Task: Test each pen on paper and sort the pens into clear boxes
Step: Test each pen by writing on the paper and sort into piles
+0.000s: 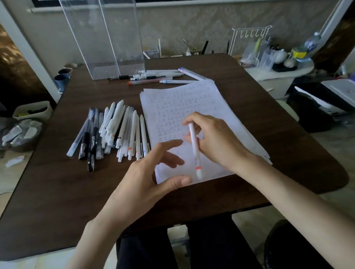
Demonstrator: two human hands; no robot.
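My right hand (213,138) grips a white pen (194,147) with an orange band near its lower end, held over the stack of paper (203,102) covered in rows of written marks. My left hand (152,174) hovers just left of the pen with its fingers spread and relaxed, holding nothing. A heap of white, clear and black pens (112,131) lies on the table to the left of the paper. Two tall clear boxes (105,38) stand side by side at the table's far edge. Several more pens (159,76) lie in front of them.
The dark wooden table (59,186) has rounded corners. Two blue cups (62,77) sit beyond its far left corner. A white side stand with a wire rack (252,41) and bottles stands at the right. Bins sit on the floor at left. My legs show under the near edge.
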